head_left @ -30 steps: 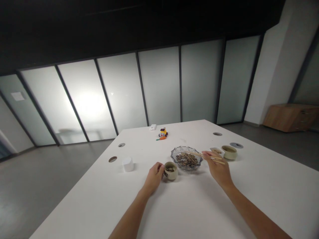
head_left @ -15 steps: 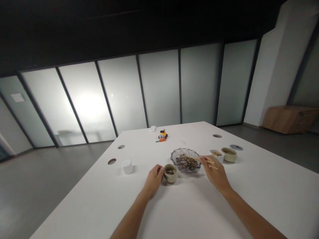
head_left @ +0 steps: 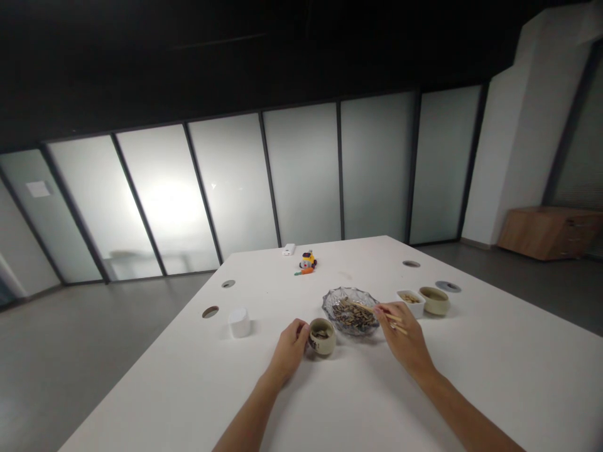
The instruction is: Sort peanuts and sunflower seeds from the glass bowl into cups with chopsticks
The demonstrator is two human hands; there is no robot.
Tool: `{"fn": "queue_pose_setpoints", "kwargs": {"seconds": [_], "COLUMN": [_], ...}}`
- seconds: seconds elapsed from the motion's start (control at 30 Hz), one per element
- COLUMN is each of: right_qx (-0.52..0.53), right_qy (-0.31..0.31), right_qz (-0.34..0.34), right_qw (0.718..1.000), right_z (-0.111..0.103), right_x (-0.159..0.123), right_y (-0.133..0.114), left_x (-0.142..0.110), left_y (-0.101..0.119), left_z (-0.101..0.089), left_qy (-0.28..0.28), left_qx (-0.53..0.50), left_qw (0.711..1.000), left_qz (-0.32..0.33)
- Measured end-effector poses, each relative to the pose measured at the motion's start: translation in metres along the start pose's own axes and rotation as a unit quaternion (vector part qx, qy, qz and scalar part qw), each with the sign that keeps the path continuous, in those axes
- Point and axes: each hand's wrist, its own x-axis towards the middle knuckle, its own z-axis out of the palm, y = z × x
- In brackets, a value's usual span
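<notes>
My left hand [head_left: 288,351] grips the left side of a small beige cup [head_left: 325,346] with dark markings, which stands on the table. Some dark pieces, like those in the bowl, lie inside the cup. Just right of it is a clear glass bowl [head_left: 331,300] with a scalloped rim, holding a heap of what look like sunflower seeds [head_left: 357,319]. In my right hand [head_left: 406,342] is a pair of wooden chopsticks [head_left: 394,317], slanting left over the bowl's rim. Their tips are among the seeds; whether they pinch one is too small to tell.
A white square dish [head_left: 416,307] of pale pieces and a wider beige bowl [head_left: 436,304] stand at the right. A white container [head_left: 240,323] sits at the left. Farther back are a toy carrot [head_left: 306,271], a yellow toy vehicle [head_left: 308,259] and a white box [head_left: 289,250].
The chopstick tips have shifted slightly left within the glass bowl, and my right hand with them. My left hand stays on the cup. The whole view has tilted up a little.
</notes>
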Motion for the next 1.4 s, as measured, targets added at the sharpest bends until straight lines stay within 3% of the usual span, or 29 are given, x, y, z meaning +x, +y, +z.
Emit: {"fn": "queue_pose_setpoints", "kwargs": {"seconds": [0.7, 1.03, 1.4], "right_qx": [0.063, 0.047, 0.021], "right_qy": [-0.031, -0.086, -0.094], "right_qz": [-0.084, -0.028, -0.023], "right_qw": [0.994, 0.995, 0.995], "right_z": [-0.005, -0.005, -0.005], "right_x": [0.001, -0.001, 0.000], "right_y": [-0.015, -0.012, -0.010], "left_x": [-0.002, -0.004, -0.004], "left_y": [0.006, 0.011, 0.011], "left_z": [-0.001, -0.002, -0.001], "left_qy": [-0.004, -0.007, -0.002], "left_qx": [0.011, 0.011, 0.015], "left_qw": [1.000, 1.000, 1.000], "left_qz": [0.007, 0.005, 0.003]}}
